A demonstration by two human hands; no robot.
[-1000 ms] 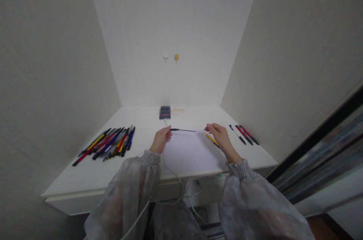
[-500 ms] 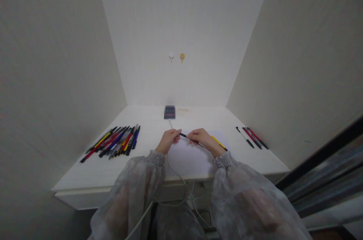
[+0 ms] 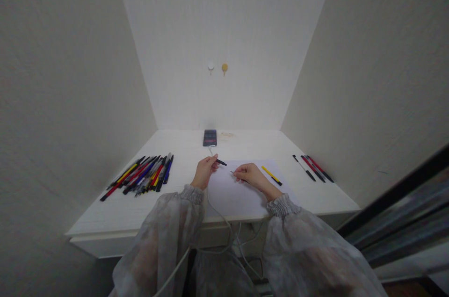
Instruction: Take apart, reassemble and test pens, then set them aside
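Observation:
My left hand point(image 3: 205, 170) is closed on a short black pen piece point(image 3: 220, 162) whose tip points right. My right hand point(image 3: 249, 174) pinches a thin pen refill point(image 3: 234, 173) just above a white sheet of paper point(image 3: 242, 189) on the desk. The two pieces are apart, a small gap between them. A yellow pen barrel point(image 3: 271, 175) lies on the sheet just right of my right hand.
A heap of several coloured pens point(image 3: 142, 175) lies at the desk's left. Three pens, black and red point(image 3: 312, 168), lie at the right. A phone point(image 3: 210, 137) with a cable leans at the back wall. Walls close in on both sides of the white desk point(image 3: 115, 213).
Half a second ago both hands met on one black pen; now they have drawn apart, the left keeping the black piece and the right the thin refill.

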